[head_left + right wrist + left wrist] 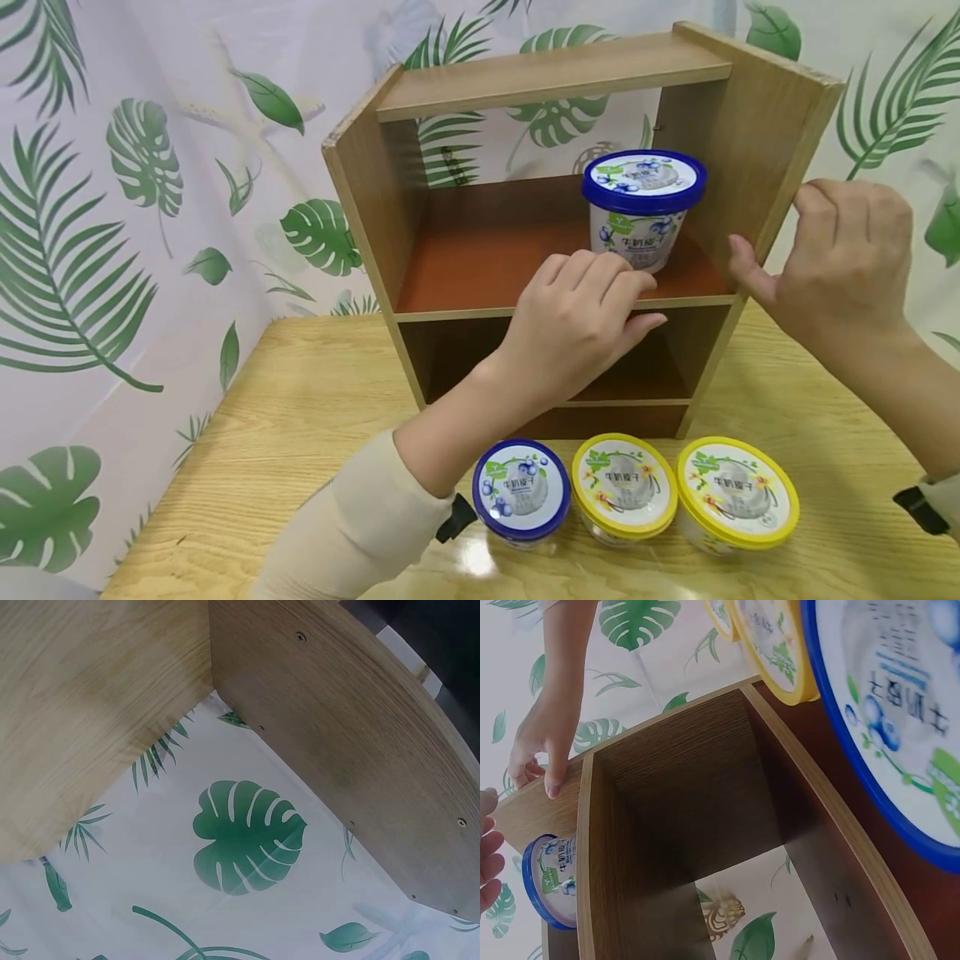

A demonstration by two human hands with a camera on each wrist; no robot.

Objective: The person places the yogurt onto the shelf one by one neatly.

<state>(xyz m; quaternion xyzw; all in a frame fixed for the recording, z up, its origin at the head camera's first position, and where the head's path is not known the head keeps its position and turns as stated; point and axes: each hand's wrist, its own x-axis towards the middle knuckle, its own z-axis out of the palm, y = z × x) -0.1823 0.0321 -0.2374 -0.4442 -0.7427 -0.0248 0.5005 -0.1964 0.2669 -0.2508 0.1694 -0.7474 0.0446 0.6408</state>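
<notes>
A wooden shelf unit (558, 77) stands on the table. On its middle board, near the right side, sits an upright tub with a blue lid (643, 179), also visible in the left wrist view as a tub (558, 871). My left hand (577, 321) is in front of this tub, fingers loosely bent and holding nothing; a small gap shows between its fingertips (489, 862) and the tub. My right hand (851, 250) grips the front edge of the right side panel, thumb toward the inside. The right wrist view shows the panel's outer face (330, 727) but no hand.
In front of the shelf unit stand a blue-lidded tub (522, 490) and two yellow-lidded tubs, one in the middle (624, 485) and one at right (738, 492). They rest on the wooden table (322, 383). Leaf-patterned cloth (187, 167) hangs behind.
</notes>
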